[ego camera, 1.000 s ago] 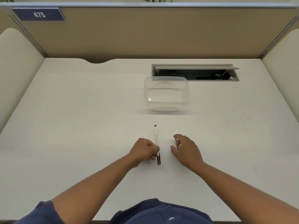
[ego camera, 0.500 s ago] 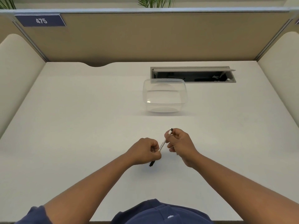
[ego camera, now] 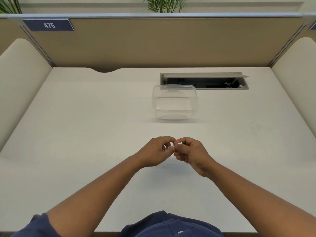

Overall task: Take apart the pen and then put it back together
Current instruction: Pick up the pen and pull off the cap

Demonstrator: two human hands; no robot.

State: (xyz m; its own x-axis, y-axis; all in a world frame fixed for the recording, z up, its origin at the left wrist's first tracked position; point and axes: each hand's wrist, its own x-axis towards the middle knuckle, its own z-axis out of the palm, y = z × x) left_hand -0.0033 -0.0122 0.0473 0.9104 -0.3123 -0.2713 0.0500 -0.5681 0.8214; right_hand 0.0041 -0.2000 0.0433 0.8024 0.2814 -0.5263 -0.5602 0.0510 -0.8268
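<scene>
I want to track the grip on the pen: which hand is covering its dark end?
The right hand: the white pen has a dark tip poking out beyond its fingers, while the left hand holds the printed white barrel.

Readable: "475" in white on a dark blue nameplate (ego camera: 48, 25), fixed to the top rail of the partition (ego camera: 153, 41), far beyond the fingers (ego camera: 168, 142) and off to their left. Dark print along the white pen (ego camera: 168, 147), pinched between fingers of both hands, too small and blurred to read.
</scene>
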